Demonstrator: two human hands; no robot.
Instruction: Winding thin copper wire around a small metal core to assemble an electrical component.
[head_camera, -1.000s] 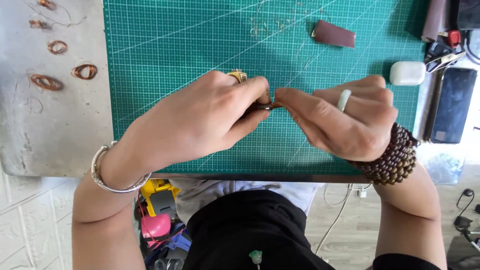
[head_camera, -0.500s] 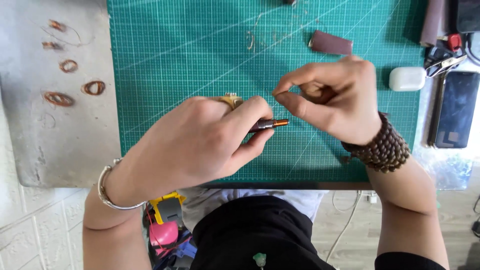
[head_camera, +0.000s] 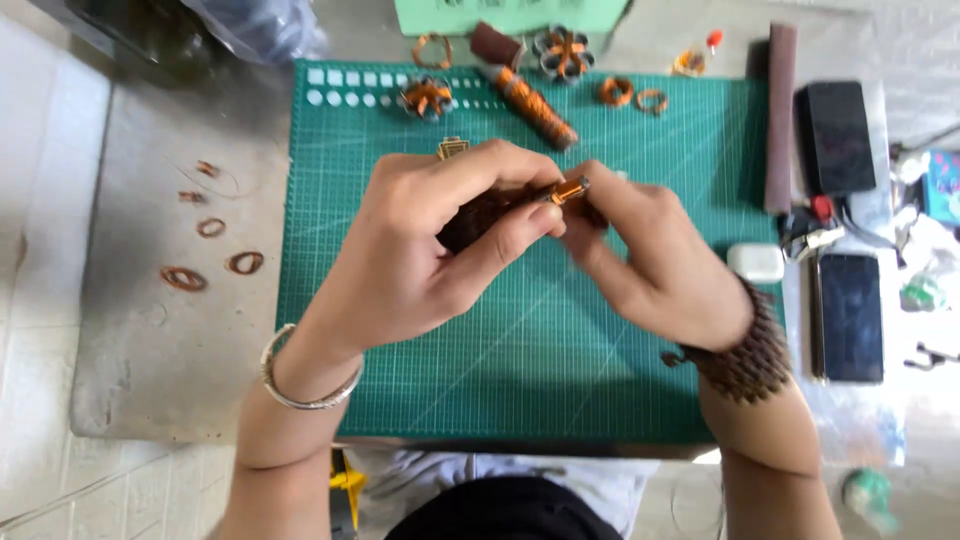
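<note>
Over a green cutting mat (head_camera: 520, 370), my left hand (head_camera: 430, 250) grips a dark-handled tool with a copper-coloured tip (head_camera: 568, 190). My right hand (head_camera: 660, 265) meets that tip, its fingers pinched around it; whatever it pinches is hidden. A silver bangle sits on my left wrist and a dark beaded bracelet (head_camera: 745, 360) on my right. A thick copper wire spool (head_camera: 535, 105) lies on the mat beyond my hands.
Copper wire rings (head_camera: 245, 262) lie on the grey tabletop at left. Wire flower shapes (head_camera: 562, 50) and small coils (head_camera: 615, 92) sit at the mat's far edge. At right are a brown sanding block (head_camera: 780, 115), two phones (head_camera: 850, 315), a white earbud case (head_camera: 756, 262).
The camera has tilted up, showing the mat's far edge. My right hand has come back down to the tool tip, and both hands sit higher on the mat.
</note>
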